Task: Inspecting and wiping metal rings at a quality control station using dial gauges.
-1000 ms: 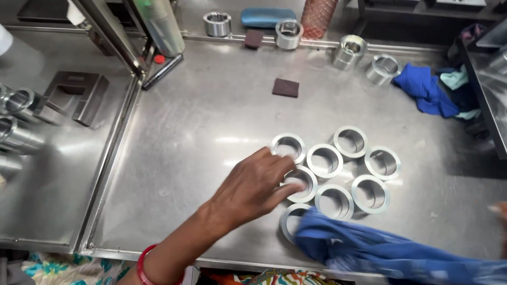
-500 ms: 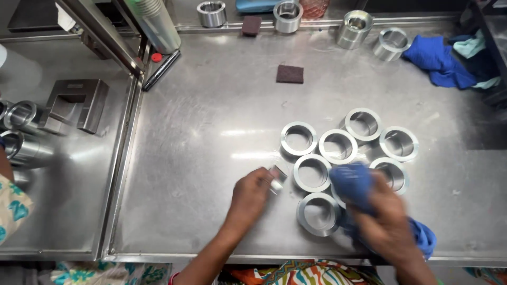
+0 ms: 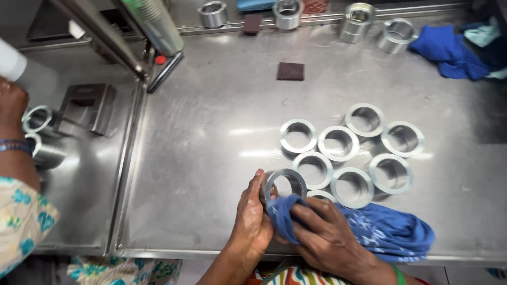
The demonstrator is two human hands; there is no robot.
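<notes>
— What are the hands doing right now?

— The left hand (image 3: pixel 252 221) is clamping a metal ring (image 3: pixel 284 186), tilting it up on edge off the tabletop (image 3: pixel 211 158) so its face is turning toward the person. The right hand (image 3: pixel 323 232) is closing on a blue cloth (image 3: pixel 380 232) and pressing a fold of it against the ring's lower rim, seemingly for wiping.

— Where is the ring sitting relative to the others?

— It is being held just beside a cluster of seven similar rings (image 3: pixel 338 143), which are lying flat and close together, within easy reach. The rest of the cloth is trailing to the right along the near edge.

— Anything else around?

— A small dark abrasive pad (image 3: pixel 290 71) is lying well apart, farther back. More metal cylinders (image 3: pixel 353 22) are standing along the far edge, near another blue rag (image 3: pixel 449 50). At the left, another person's arm (image 3: pixel 16 137) is reaching over a neighbouring surface by some metal sleeves (image 3: pixel 37 120).
</notes>
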